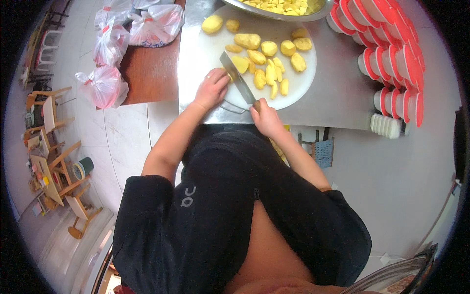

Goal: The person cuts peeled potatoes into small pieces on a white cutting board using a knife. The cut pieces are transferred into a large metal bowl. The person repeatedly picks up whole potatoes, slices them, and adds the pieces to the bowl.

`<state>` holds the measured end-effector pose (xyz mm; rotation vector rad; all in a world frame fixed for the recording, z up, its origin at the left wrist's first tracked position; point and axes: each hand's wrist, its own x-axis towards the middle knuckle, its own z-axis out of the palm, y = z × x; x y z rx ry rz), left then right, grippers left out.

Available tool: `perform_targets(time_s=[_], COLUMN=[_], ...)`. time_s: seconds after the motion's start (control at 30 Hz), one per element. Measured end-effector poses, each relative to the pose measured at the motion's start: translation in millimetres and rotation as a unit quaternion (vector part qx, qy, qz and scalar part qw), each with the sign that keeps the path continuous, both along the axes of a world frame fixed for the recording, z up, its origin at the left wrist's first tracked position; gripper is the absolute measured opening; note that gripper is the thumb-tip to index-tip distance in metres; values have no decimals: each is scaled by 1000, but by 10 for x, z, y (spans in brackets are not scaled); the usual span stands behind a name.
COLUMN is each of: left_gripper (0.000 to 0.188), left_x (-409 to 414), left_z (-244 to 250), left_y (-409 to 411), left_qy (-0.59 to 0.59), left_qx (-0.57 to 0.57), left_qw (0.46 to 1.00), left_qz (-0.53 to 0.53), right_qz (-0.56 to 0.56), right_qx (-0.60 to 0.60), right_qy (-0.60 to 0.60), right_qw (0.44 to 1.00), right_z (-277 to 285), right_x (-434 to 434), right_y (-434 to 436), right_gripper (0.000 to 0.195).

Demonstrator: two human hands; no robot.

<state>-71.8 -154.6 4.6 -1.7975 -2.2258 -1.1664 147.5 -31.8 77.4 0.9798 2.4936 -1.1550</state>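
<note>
My right hand (267, 117) grips the handle of a cleaver (239, 81), its broad blade slanting up and to the left over a round white cutting board (301, 82). Just left of the blade, my left hand (213, 87) rests with bent fingers on a yellow potato piece (230, 75), mostly hidden by the fingers. A flat cut potato face (240, 64) shows on the blade's other side. Several peeled potatoes (247, 41) lie across the board, with cut potato wedges (271, 75) near its middle. A metal board handle (233, 107) juts out at the near edge.
A steel bowl (279, 16) of chopped potato stands at the far edge. Stacked tubs with red lids (394, 66) line the right side of the steel table (334, 88). Knotted plastic bags (106, 86) sit on a brown table (150, 73) at left. A blue-seated stool (324, 152) stands below.
</note>
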Motion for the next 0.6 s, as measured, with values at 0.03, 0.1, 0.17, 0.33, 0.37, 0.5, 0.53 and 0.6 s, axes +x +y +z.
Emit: perform_targets(time_s=[0.03, 0.1, 0.17, 0.33, 0.37, 0.5, 0.53, 0.6], left_gripper=[31, 37, 38, 41, 41, 32, 30, 35], left_x=[-33, -70, -232, -311, -244, 34, 91, 157], left_z=[-26, -87, -102, 328, 314, 245, 231, 231], left_y=[15, 18, 157, 627, 656, 462, 362, 166], left_qy=[-3, -12, -19, 66, 67, 97, 118, 79], left_qx=[-4, -15, -17, -32, -78, -37, -19, -17], left_qw=[1000, 1000, 997, 997, 994, 992, 990, 992], left_qz=[2, 6, 72, 5, -21, -64, -80, -92], right_qz=[-15, -37, -64, -154, -150, -145, -143, -131], right_qx=[-7, -46, -72, -50, -44, -34, -35, -20], right_qy=[30, 50, 95, 109, 112, 80, 60, 42], right_qw=[999, 997, 991, 981, 981, 986, 987, 990], right_z=[-66, -56, 116, 381, 410, 465, 456, 455], right_x=[-64, -28, 99, 487, 526, 691, 743, 811], right_y=[16, 92, 173, 348, 374, 357, 329, 262], right_gripper=[37, 41, 42, 35, 34, 33, 33, 33])
